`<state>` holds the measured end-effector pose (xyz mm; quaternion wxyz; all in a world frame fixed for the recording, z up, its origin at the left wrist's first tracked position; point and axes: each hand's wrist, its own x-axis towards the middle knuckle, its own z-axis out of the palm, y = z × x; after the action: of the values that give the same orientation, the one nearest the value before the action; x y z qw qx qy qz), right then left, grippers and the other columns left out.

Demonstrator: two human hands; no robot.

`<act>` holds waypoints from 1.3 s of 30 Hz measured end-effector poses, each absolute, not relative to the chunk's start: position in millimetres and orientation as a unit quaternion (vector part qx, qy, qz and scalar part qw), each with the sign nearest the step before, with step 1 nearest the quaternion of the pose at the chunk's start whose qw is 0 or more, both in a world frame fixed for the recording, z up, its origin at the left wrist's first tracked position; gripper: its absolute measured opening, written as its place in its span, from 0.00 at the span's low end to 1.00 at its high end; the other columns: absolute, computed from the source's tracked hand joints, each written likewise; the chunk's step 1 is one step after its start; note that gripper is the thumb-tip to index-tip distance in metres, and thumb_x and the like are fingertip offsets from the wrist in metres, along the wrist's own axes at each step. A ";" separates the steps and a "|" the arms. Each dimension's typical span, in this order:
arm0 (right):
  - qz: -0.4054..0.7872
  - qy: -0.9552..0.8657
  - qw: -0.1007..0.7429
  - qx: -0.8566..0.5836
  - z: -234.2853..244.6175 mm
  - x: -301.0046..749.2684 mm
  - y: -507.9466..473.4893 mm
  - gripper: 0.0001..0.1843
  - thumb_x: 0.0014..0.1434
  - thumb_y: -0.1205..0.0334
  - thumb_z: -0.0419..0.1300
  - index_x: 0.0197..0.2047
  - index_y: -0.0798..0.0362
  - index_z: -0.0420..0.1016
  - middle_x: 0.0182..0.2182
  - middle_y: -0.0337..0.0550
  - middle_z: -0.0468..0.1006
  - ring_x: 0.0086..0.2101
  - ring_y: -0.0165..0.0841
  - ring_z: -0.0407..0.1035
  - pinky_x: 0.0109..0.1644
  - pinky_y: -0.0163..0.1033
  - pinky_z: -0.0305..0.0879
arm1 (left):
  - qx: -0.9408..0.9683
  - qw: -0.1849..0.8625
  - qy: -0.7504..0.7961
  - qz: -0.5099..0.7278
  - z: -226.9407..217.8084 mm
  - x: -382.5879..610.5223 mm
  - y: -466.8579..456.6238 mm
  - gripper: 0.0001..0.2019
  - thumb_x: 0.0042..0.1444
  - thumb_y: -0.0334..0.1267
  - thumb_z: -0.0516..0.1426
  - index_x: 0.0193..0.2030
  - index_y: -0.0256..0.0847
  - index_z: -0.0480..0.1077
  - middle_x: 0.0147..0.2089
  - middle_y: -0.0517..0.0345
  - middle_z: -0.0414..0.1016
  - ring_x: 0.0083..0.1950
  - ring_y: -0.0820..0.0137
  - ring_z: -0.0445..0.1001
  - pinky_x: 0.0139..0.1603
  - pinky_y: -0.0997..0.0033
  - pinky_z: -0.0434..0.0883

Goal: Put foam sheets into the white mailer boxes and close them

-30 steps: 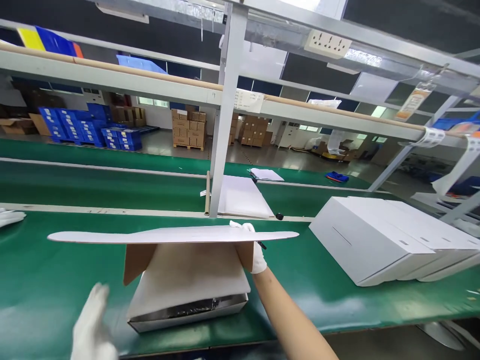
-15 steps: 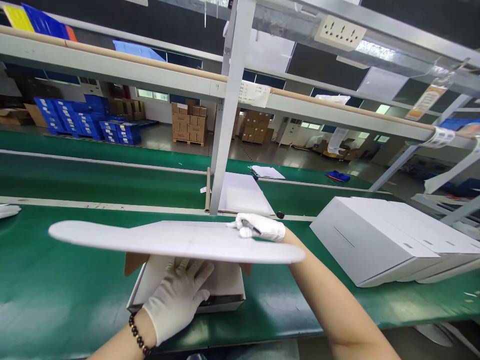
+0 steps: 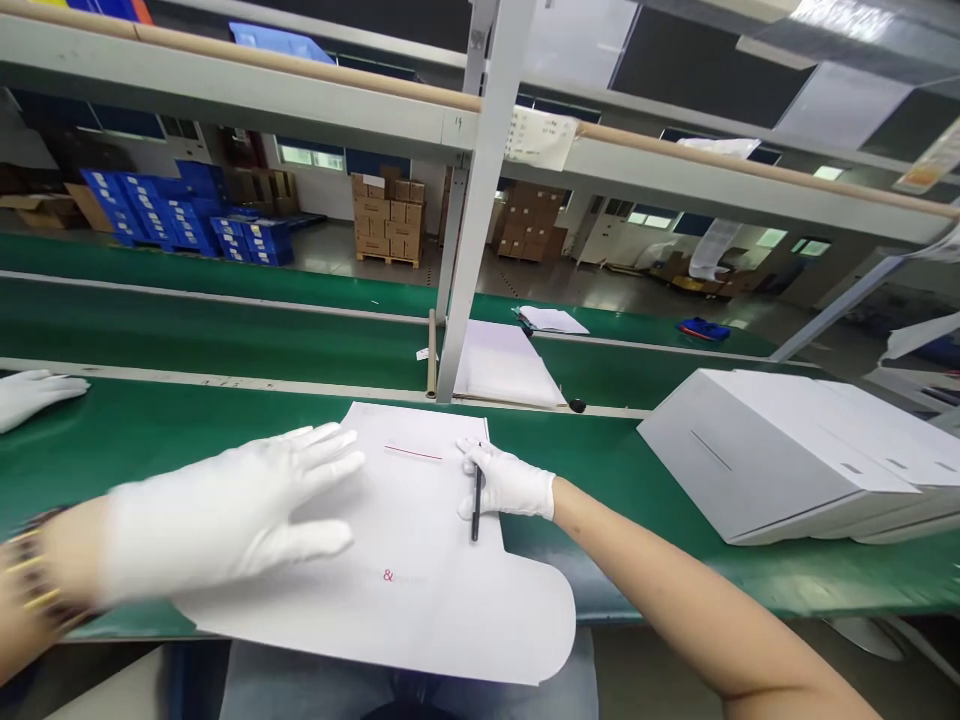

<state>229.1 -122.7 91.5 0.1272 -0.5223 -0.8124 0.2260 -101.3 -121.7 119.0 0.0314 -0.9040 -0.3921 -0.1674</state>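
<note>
A white cardboard box lid (image 3: 420, 510) with rounded side wings lies toward me. It bears a thin red line and a red "&" mark. My right hand (image 3: 510, 483), in a white glove, is closed around a slim black pen (image 3: 476, 505) at the lid's right edge. My left hand (image 3: 247, 500), also gloved, is open with fingers spread over the lid's left part, blurred by motion. Whether it touches the card, I cannot tell. The box body is hidden beneath the lid.
Several white boxes (image 3: 787, 450) stand in a row on the green bench (image 3: 600, 470) at right. A metal post (image 3: 487, 200) rises behind the lid, near a white board (image 3: 502, 365). At the left edge is another white glove (image 3: 37, 398), perhaps worn by someone.
The lid, seen almost edge-on before, has swung down toward me and now shows its broad face. My left hand has left the box and moved left and up. The view has shifted slightly.
</note>
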 end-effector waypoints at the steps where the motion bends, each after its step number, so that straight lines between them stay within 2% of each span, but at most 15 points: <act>1: 0.218 -0.816 0.125 -0.520 91.1 223.3 -131.0 0.41 0.41 0.53 0.72 0.57 0.53 0.64 0.39 0.42 0.70 0.43 0.39 0.68 0.52 0.51 0.68 | -0.925 0.015 -0.361 -0.120 118.0 -103.1 -117.9 0.32 0.55 0.67 0.49 0.61 0.56 0.68 0.66 0.58 0.66 0.67 0.57 0.61 0.66 0.57 0.59; 4: 0.154 -0.849 0.152 -0.482 80.1 206.1 -161.7 0.43 0.35 0.45 0.73 0.51 0.55 0.67 0.46 0.51 0.71 0.51 0.49 0.64 0.59 0.60 0.58 | -0.948 0.005 -0.315 -0.036 93.2 -99.5 -115.8 0.36 0.56 0.66 0.49 0.65 0.50 0.63 0.68 0.49 0.61 0.68 0.52 0.58 0.67 0.52 0.56; 7: 0.065 -0.859 0.188 -0.471 60.3 197.2 -181.9 0.39 0.30 0.35 0.70 0.40 0.55 0.70 0.53 0.61 0.68 0.54 0.58 0.59 0.62 0.67 0.48 | -0.943 0.055 -0.318 -0.079 54.2 -96.6 -124.0 0.38 0.54 0.68 0.51 0.67 0.49 0.61 0.69 0.45 0.58 0.69 0.46 0.55 0.68 0.45 0.50; 9: 0.039 -0.859 0.190 -0.474 49.6 198.1 -181.7 0.41 0.28 0.32 0.69 0.38 0.54 0.70 0.54 0.63 0.67 0.55 0.60 0.58 0.62 0.68 0.46 | -0.940 0.081 -0.318 -0.096 36.4 -95.3 -127.7 0.40 0.52 0.69 0.51 0.67 0.48 0.61 0.69 0.43 0.59 0.68 0.43 0.55 0.68 0.42 0.50; 12: 0.033 -0.872 0.150 -0.466 45.7 206.9 -164.3 0.41 0.31 0.33 0.69 0.41 0.55 0.70 0.57 0.65 0.66 0.58 0.61 0.56 0.62 0.68 0.45 | -0.933 0.088 -0.338 -0.082 32.0 -82.1 -122.3 0.40 0.52 0.68 0.53 0.66 0.48 0.62 0.67 0.40 0.61 0.67 0.41 0.56 0.66 0.40 0.52; 14: 0.034 -0.869 0.108 -0.481 50.2 213.4 -147.7 0.41 0.32 0.37 0.71 0.43 0.56 0.70 0.60 0.67 0.63 0.60 0.62 0.53 0.62 0.69 0.44 | -0.927 0.077 -0.363 -0.060 39.8 -63.3 -111.4 0.38 0.50 0.64 0.58 0.65 0.49 0.65 0.67 0.39 0.61 0.68 0.40 0.56 0.66 0.38 0.52; 18: 0.030 -0.835 0.078 -0.543 59.0 219.7 -116.0 0.42 0.29 0.47 0.75 0.47 0.59 0.70 0.64 0.69 0.57 0.62 0.63 0.49 0.64 0.68 0.40 | -0.928 0.048 -0.368 -0.029 58.0 -18.7 -81.6 0.35 0.49 0.47 0.65 0.65 0.52 0.64 0.69 0.45 0.60 0.68 0.44 0.56 0.67 0.43 0.54; 20: 0.028 -0.829 0.102 -0.548 59.1 221.4 -101.7 0.42 0.32 0.44 0.74 0.47 0.61 0.71 0.64 0.69 0.57 0.63 0.60 0.49 0.66 0.65 0.41 | -0.931 0.041 -0.361 -0.021 62.2 -1.3 -67.1 0.35 0.50 0.42 0.64 0.66 0.53 0.62 0.69 0.47 0.59 0.68 0.47 0.57 0.66 0.46 0.57; 24: 0.016 -0.834 0.151 -0.530 56.7 226.4 -78.0 0.46 0.35 0.36 0.71 0.49 0.63 0.71 0.62 0.68 0.60 0.63 0.58 0.50 0.67 0.62 0.44 | -0.932 0.043 -0.358 -0.026 64.1 17.3 -49.6 0.33 0.53 0.40 0.62 0.67 0.49 0.61 0.70 0.47 0.58 0.69 0.49 0.56 0.66 0.47 0.57; 27: 0.021 -0.835 0.197 -0.513 55.2 232.7 -75.4 0.47 0.34 0.39 0.73 0.51 0.62 0.71 0.60 0.66 0.64 0.62 0.57 0.54 0.66 0.60 0.51 | -0.931 0.049 -0.358 -0.051 65.3 15.3 -53.4 0.32 0.53 0.40 0.61 0.66 0.46 0.62 0.69 0.46 0.60 0.69 0.50 0.56 0.67 0.47 0.54; 30: 0.046 -0.804 0.296 -0.514 45.5 243.5 -92.3 0.35 0.46 0.48 0.69 0.53 0.57 0.70 0.50 0.56 0.74 0.53 0.48 0.66 0.61 0.54 0.61 | -0.900 0.063 -0.418 -0.111 62.9 -4.2 -69.3 0.33 0.50 0.50 0.62 0.63 0.44 0.66 0.69 0.42 0.59 0.70 0.43 0.52 0.68 0.36 0.44; 32: 0.059 -0.723 0.413 -0.551 31.0 249.8 -111.3 0.24 0.52 0.54 0.63 0.51 0.52 0.71 0.42 0.48 0.77 0.47 0.43 0.70 0.63 0.54 0.58 | -0.838 0.055 -0.516 -0.169 56.3 -24.3 -81.4 0.41 0.45 0.57 0.62 0.64 0.35 0.64 0.70 0.34 0.53 0.71 0.37 0.45 0.66 0.30 0.39; 34: 0.113 -0.594 0.533 -0.591 13.6 249.9 -132.3 0.18 0.50 0.55 0.63 0.45 0.49 0.70 0.41 0.45 0.76 0.48 0.42 0.70 0.65 0.56 0.53 | -0.740 -0.030 -0.634 -0.221 47.9 -43.8 -92.0 0.50 0.45 0.61 0.59 0.67 0.24 0.56 0.72 0.27 0.44 0.72 0.36 0.39 0.67 0.31 0.40; 36: 0.247 -0.467 0.611 -0.590 -0.7 242.1 -151.2 0.18 0.47 0.52 0.65 0.39 0.48 0.66 0.44 0.46 0.75 0.50 0.43 0.69 0.61 0.56 0.59 | -0.638 -0.214 -0.692 -0.262 41.6 -57.3 -101.1 0.52 0.48 0.62 0.55 0.70 0.23 0.48 0.73 0.30 0.41 0.73 0.41 0.41 0.69 0.37 0.46; 39: 0.450 -0.333 0.639 -0.528 -10.8 223.9 -168.9 0.22 0.48 0.47 0.66 0.37 0.47 0.60 0.41 0.43 0.74 0.43 0.38 0.71 0.48 0.46 0.69 | -0.522 -0.522 -0.602 -0.304 37.3 -62.4 -111.3 0.46 0.49 0.61 0.55 0.69 0.34 0.54 0.70 0.43 0.56 0.70 0.50 0.55 0.69 0.52 0.57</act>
<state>223.9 -168.9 -10.8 0.6387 -0.5281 -0.3330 0.4497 -62.4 -111.3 37.3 -0.5224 -0.5215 -0.6024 -0.3038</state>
